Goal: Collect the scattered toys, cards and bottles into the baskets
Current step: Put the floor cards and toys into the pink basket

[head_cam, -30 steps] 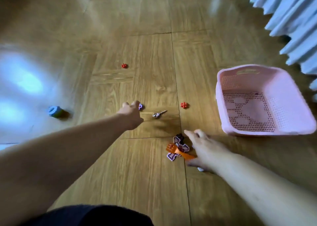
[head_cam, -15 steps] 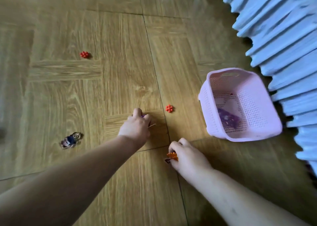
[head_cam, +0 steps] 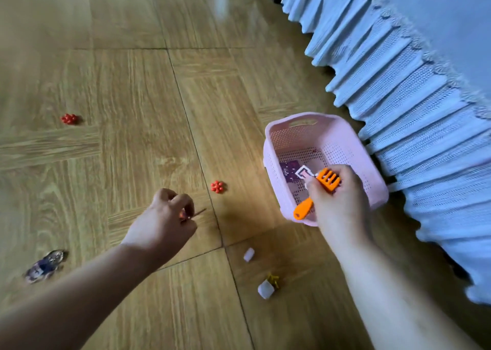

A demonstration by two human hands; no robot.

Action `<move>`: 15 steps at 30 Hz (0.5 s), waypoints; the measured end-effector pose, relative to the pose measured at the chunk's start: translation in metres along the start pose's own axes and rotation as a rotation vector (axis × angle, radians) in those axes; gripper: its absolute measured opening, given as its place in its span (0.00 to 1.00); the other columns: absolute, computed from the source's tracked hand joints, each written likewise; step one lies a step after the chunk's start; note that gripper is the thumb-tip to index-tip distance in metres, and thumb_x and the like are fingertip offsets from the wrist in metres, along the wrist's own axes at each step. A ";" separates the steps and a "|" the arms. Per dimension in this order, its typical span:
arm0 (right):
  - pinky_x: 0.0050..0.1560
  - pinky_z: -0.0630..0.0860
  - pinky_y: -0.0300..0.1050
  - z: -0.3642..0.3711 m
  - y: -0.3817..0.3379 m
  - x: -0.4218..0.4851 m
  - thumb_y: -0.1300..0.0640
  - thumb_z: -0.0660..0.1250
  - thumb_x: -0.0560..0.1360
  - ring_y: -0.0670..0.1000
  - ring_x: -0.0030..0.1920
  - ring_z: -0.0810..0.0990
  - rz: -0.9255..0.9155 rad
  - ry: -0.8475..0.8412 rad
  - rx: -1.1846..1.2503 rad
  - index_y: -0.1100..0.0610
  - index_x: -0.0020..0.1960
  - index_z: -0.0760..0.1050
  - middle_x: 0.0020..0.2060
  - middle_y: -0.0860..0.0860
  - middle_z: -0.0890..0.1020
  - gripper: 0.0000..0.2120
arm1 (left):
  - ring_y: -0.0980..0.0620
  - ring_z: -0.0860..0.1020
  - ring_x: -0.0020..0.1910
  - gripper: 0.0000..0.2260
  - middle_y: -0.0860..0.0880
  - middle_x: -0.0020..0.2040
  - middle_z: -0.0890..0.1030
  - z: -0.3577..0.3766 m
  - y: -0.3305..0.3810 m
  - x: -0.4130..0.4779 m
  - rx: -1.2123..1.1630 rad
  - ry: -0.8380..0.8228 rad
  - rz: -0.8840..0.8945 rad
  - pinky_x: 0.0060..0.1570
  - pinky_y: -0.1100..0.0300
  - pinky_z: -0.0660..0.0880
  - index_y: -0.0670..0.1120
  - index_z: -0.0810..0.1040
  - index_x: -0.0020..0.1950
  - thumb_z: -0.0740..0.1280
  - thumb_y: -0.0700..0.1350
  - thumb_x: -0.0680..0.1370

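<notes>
Right hand point(head_cam: 340, 201): gripping an orange plastic toy fork point(head_cam: 328, 181) plus a white-edged card point(head_cam: 303, 172), right over the pink perforated plastic basket point(head_cam: 268, 150)
Left hand point(head_cam: 162, 222): pinching a thin little stick point(head_cam: 198, 212), too blurry to name

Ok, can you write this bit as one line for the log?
right hand: holds orange toy fork over pink basket | left hand: pinches small thin toy

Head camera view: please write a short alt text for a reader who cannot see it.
A person's right hand holds an orange toy fork and a small card over a pink basket on a wooden floor. The left hand pinches a thin small item. Two red bead clusters lie loose on the floor.
</notes>
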State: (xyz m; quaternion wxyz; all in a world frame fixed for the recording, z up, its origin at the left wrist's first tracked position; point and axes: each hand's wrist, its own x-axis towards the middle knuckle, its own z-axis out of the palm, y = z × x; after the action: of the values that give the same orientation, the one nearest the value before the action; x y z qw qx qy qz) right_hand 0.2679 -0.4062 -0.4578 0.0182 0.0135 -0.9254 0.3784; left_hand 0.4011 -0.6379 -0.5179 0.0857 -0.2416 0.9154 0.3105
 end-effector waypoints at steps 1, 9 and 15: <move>0.47 0.71 0.44 -0.003 0.007 0.013 0.50 0.71 0.72 0.57 0.52 0.78 0.046 0.017 -0.027 0.48 0.52 0.70 0.54 0.54 0.79 0.13 | 0.55 0.74 0.42 0.05 0.53 0.57 0.70 -0.002 0.008 0.000 -0.025 0.011 0.028 0.42 0.59 0.72 0.55 0.75 0.49 0.68 0.48 0.74; 0.45 0.71 0.46 -0.008 0.021 0.009 0.34 0.53 0.77 0.57 0.54 0.78 -0.043 -0.558 -0.632 0.50 0.59 0.73 0.55 0.53 0.80 0.24 | 0.61 0.76 0.43 0.06 0.58 0.53 0.71 -0.012 0.072 0.006 -0.195 0.072 0.158 0.37 0.73 0.66 0.58 0.75 0.46 0.68 0.46 0.75; 0.40 0.72 0.42 0.001 0.005 -0.039 0.38 0.59 0.77 0.53 0.49 0.81 -0.177 -0.825 -0.541 0.49 0.54 0.76 0.47 0.49 0.83 0.17 | 0.60 0.78 0.44 0.09 0.57 0.52 0.74 -0.004 0.102 0.008 -0.313 0.049 0.271 0.42 0.71 0.71 0.60 0.73 0.44 0.69 0.46 0.75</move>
State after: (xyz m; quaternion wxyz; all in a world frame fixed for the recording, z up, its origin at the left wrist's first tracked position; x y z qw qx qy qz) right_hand 0.3064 -0.4027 -0.4635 -0.3142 0.2353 -0.9158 0.0851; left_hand 0.3437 -0.5732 -0.4631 -0.0178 -0.1341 0.8818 0.4518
